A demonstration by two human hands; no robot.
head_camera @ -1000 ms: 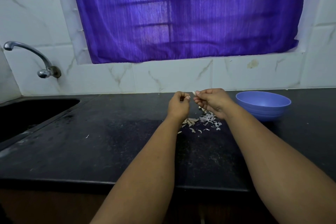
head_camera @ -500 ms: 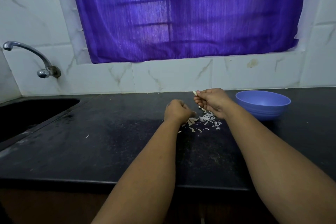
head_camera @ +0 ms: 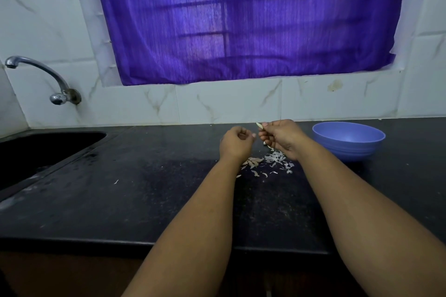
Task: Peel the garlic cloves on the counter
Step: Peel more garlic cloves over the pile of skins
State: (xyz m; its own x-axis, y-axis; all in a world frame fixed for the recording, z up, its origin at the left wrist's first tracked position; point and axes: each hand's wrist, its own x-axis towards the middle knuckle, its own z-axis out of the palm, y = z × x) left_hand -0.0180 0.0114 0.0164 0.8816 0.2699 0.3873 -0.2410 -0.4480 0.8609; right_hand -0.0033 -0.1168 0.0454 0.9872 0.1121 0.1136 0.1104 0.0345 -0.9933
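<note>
Both your forearms reach out over the black worktop (head_camera: pixel 144 200) and meet above the heap of garlic skins (head_camera: pixel 268 164), which serves here as the landmark. Your right hand (head_camera: pixel 281 137) hovers just above and behind the heap, wrist bent, fingers curled round a garlic clove (head_camera: pixel 259 125); the pale tip of the clove pokes up out of the fingertips, held in the air, clear of the worktop. Your left hand (head_camera: pixel 235 143) hangs just left of the heap, close beside the right hand but apart from it, its fingers curled in toward the palm with the thumb tucked near them (whether a scrap of skin sits in that pinch you cannot tell from here). A few unpeeled-looking cloves (head_camera: pixel 253 161) lie at the left edge of the heap, partly hidden under your left wrist. The blue bowl (head_camera: pixel 348 140) stands to the right of the heap, near your right forearm. The sink (head_camera: pixel 36 149) and tap (head_camera: pixel 43 77) lie far to the left of the heap.
</note>
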